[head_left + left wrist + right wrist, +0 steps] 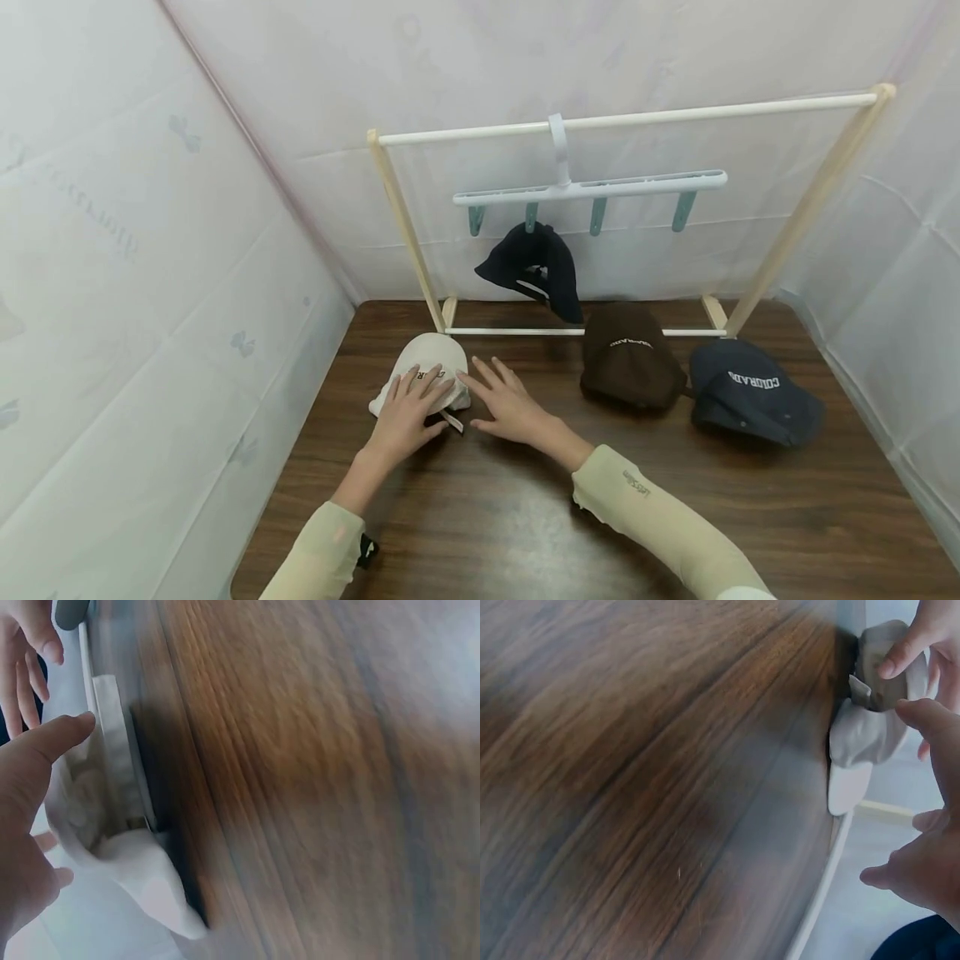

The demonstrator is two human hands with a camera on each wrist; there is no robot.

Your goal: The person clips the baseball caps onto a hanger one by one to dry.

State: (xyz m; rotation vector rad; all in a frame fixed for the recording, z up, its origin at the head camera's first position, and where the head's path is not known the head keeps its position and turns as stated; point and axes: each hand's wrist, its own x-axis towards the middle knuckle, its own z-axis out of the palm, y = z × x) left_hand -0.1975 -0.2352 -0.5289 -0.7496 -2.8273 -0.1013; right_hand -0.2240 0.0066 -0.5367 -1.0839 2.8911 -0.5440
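Observation:
A white cap (431, 350) with dark lettering sits on the table at the left, below the rack. My left hand (405, 417) is over its near left part, fingers spread; whether they touch the fabric I cannot tell. In the left wrist view, the thumb lies close to the strap (120, 750) at the cap's back opening. Just to the right of the cap is my right hand (510, 408), its fingers apart and reaching toward the cap's edge. In the right wrist view, the cap (862, 735) shows between both hands.
Behind stands a rack (637, 119) bearing a clip hanger (592, 191). From one clip (531, 217) hangs a black cap (558, 258). A brown cap (630, 358) and a navy cap (750, 392) lie at the right of the wooden table (525, 517).

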